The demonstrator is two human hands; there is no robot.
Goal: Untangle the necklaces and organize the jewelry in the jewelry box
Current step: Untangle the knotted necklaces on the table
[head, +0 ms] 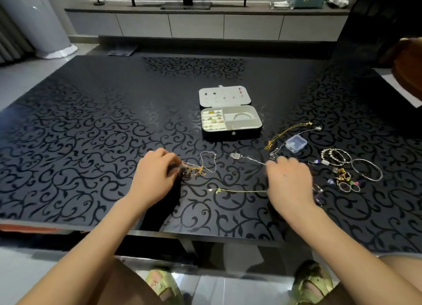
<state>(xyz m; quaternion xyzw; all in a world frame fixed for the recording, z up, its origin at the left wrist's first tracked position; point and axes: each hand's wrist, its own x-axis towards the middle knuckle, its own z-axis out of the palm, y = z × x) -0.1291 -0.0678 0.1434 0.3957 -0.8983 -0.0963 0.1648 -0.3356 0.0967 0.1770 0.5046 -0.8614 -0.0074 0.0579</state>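
A tangle of gold necklaces (194, 169) lies on the black patterned table (91, 133), and my left hand (155, 177) pinches its left end. My right hand (288, 181) has its fingers curled at the end of a silver chain with a pale pendant (237, 155); the grip itself is blurred. A thin green-gold chain (237, 191) stretches between the hands. A silver chain loop (209, 161) lies beside the tangle. The open jewelry box (230, 119) sits beyond, with rings in its left slots and a bangle in its right compartment.
To the right lie a gold chain (287, 132), a clear plastic case (296, 143), beaded bracelets (335, 156), a silver bangle (367, 169) and several rings (348, 186). A TV cabinet (205, 23) stands behind the table. My feet in green sandals show under the glass.
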